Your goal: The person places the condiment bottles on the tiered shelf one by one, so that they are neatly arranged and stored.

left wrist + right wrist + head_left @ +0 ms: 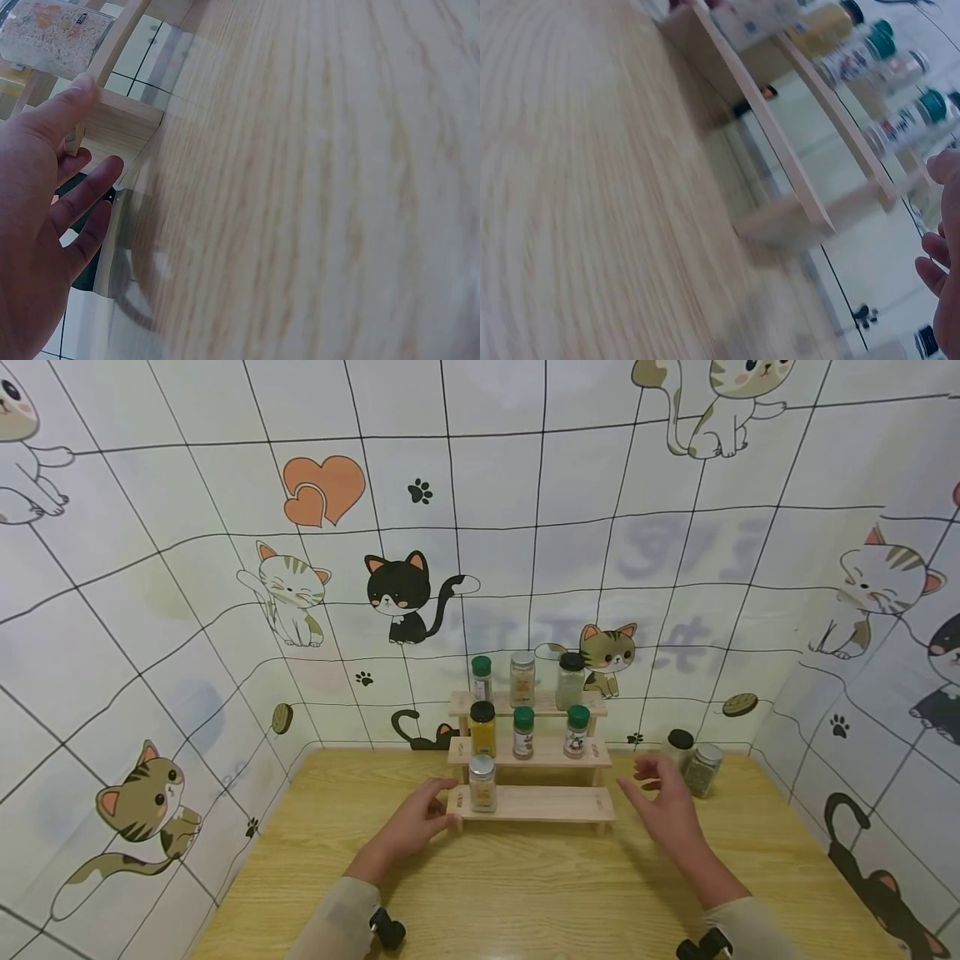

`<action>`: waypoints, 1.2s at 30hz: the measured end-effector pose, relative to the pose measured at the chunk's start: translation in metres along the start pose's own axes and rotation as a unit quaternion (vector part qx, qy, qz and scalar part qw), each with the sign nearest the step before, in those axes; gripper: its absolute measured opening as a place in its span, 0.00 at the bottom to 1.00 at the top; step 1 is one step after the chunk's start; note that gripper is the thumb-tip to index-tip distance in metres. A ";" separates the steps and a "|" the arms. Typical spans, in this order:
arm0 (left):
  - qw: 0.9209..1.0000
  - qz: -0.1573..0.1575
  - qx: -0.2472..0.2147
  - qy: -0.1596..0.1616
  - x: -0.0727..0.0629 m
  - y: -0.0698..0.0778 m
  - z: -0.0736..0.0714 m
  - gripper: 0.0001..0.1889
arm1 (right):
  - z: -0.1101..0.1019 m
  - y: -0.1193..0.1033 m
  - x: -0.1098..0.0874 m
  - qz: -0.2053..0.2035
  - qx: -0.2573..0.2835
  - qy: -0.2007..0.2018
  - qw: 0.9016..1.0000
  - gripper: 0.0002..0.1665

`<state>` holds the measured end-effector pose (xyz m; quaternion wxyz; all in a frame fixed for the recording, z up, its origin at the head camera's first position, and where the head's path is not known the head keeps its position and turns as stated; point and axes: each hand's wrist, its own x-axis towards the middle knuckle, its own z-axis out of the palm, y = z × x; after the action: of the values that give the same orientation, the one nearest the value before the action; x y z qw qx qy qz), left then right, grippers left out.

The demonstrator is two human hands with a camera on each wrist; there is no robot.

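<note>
A three-tier wooden spice rack (pixel 547 804) stands at the back of the table. My left hand (pixel 415 818) grips the left end of its lowest tier; the left wrist view shows the thumb on top and fingers below the board. Beside that hand, a silver-lidded spice jar (pixel 482 783) is upright on the lowest tier. My right hand (pixel 667 802) is in the air right of the rack, fingers slightly bent, holding nothing. Close behind it are a black-lidded jar (pixel 680 746) and a silver-lidded jar of green herbs (pixel 704 771), the latter leaning.
On the middle tier are a yellow jar (pixel 483 731) and two green-lidded bottles (pixel 523 735). Three more containers, including a black-lidded jar (pixel 571 681), line the top tier. Cat-patterned sheeting (pixel 495 560) surrounds the wooden table (pixel 525 893) at the back and sides.
</note>
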<state>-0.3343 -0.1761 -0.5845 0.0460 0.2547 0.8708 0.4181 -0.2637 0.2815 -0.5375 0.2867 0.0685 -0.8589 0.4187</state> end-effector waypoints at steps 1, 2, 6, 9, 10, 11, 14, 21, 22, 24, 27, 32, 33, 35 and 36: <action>1.000 0.000 -0.001 0.000 0.000 0.000 0.000 0.34 | -0.007 0.005 0.000 0.009 -0.004 0.009 1.000 0.22; 1.000 0.000 -0.001 0.000 0.000 0.000 0.000 0.34 | -0.013 0.009 0.000 0.018 -0.009 0.017 1.000 0.22; 1.000 -0.002 -0.001 0.002 0.000 0.000 -0.001 0.34 | -0.037 0.026 0.002 0.057 -0.019 0.058 0.997 0.23; 1.000 -0.004 0.001 0.002 0.000 0.000 0.000 0.35 | -0.052 0.039 0.003 0.085 -0.017 0.095 0.992 0.24; 1.000 -0.003 0.002 0.003 0.000 0.000 0.000 0.35 | -0.056 0.043 0.003 0.091 -0.016 0.108 0.990 0.25; 1.000 -0.003 0.003 0.003 0.000 0.000 0.000 0.35 | -0.059 0.047 0.004 0.099 -0.018 0.119 0.988 0.25; 1.000 0.001 0.007 0.004 0.000 0.000 0.000 0.35 | -0.066 0.060 0.006 0.124 -0.029 0.141 0.982 0.27; 1.000 0.001 0.005 0.001 0.000 0.000 0.000 0.35 | -0.072 0.084 0.013 0.163 -0.062 0.132 0.976 0.35; 1.000 0.000 0.005 0.001 0.000 0.000 0.000 0.35 | -0.071 0.087 0.015 0.164 -0.063 0.123 0.977 0.36; 1.000 -0.003 0.006 0.002 0.000 0.001 0.000 0.35 | -0.071 0.095 0.017 0.168 -0.063 0.101 0.979 0.39; 1.000 -0.001 0.001 0.002 -0.001 0.001 0.000 0.34 | -0.068 0.109 0.022 0.174 -0.056 0.075 0.980 0.43; 1.000 -0.005 -0.006 0.000 -0.001 0.001 0.000 0.34 | -0.061 0.127 0.026 0.182 -0.049 0.061 0.980 0.47; 1.000 -0.005 -0.005 0.001 -0.001 0.001 0.000 0.34 | -0.060 0.128 0.026 0.183 -0.046 0.062 0.980 0.48; 1.000 -0.005 -0.004 0.001 -0.001 0.000 0.000 0.34 | -0.058 0.130 0.027 0.184 -0.039 0.067 0.980 0.49; 1.000 -0.005 -0.003 0.001 -0.001 0.000 0.000 0.34 | -0.057 0.130 0.028 0.185 -0.037 0.068 0.980 0.49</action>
<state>-0.3337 -0.1763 -0.5850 0.0477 0.2498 0.8707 0.4211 -0.3084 0.4109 -0.5833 0.2649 -0.1306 -0.8501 0.4361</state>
